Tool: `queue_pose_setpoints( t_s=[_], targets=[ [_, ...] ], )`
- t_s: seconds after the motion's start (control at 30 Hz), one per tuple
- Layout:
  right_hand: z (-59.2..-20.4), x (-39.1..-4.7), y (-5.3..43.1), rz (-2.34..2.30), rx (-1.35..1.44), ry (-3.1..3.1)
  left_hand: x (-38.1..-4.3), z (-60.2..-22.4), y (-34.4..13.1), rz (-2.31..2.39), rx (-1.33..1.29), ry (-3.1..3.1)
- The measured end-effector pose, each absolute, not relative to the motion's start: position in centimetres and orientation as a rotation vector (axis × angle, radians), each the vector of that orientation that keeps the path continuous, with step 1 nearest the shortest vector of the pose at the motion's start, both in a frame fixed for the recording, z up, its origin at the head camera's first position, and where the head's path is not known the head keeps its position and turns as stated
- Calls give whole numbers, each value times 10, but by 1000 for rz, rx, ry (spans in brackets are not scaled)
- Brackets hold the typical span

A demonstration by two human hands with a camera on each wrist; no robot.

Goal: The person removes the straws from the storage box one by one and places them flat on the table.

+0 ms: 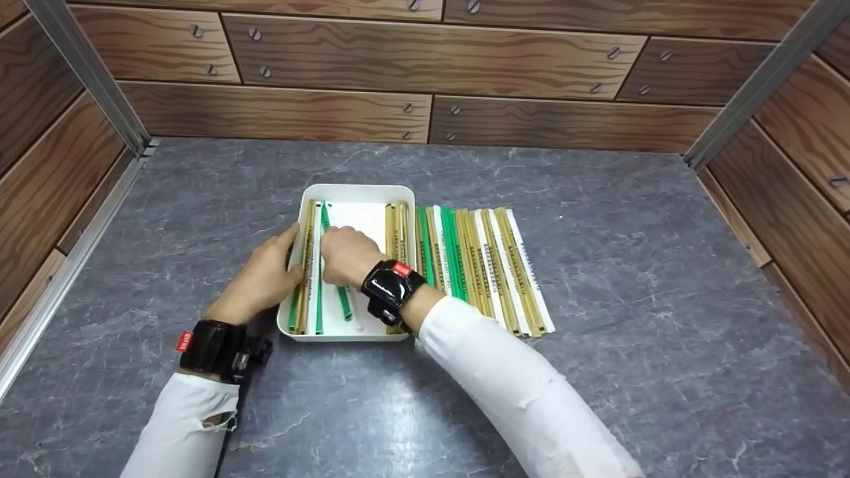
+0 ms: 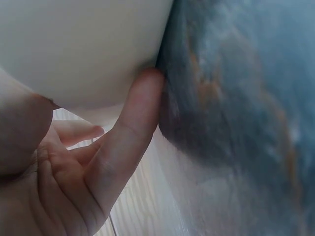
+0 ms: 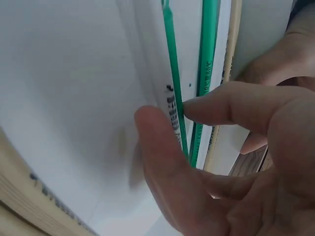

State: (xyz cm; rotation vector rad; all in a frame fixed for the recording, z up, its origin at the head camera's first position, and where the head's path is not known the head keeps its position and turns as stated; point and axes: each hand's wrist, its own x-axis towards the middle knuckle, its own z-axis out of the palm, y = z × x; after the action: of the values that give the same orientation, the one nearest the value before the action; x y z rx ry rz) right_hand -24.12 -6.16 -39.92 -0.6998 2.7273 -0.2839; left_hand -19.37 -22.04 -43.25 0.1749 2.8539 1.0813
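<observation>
A white tray (image 1: 358, 337) holds long, thin sticks with printing on them, straw-like, in gold, green and white. My right hand (image 1: 350, 255) is inside it, pinching a slanted green stick (image 3: 173, 64) between thumb and index finger. Beside that stick, another green stick (image 3: 208, 39) lies along the tray's left side with white and gold ones. My left hand (image 1: 262, 279) rests against the tray's outer left wall, its fingers touching the wall; in the left wrist view one finger (image 2: 130, 118) reaches under the tray's edge.
More gold sticks (image 1: 396, 229) lie along the tray's right side. Just right of the tray, a row of gold, green and white sticks (image 1: 491, 265) lies side by side on the grey marbled table (image 1: 631, 265). Wood-patterned walls (image 1: 425, 53) enclose the back and sides.
</observation>
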Motion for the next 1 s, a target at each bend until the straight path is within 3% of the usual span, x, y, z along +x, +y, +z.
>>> queue_pose_setpoints(
  t_s=[0.57,1.0],
  targets=[
    [-396,-250,-43,-617,-533,2587,-193,-434,-221,1093,161,2843],
    [-352,-238,34,-1224,-483,2525,-192,-432,-221,1081,155,2827]
  ],
)
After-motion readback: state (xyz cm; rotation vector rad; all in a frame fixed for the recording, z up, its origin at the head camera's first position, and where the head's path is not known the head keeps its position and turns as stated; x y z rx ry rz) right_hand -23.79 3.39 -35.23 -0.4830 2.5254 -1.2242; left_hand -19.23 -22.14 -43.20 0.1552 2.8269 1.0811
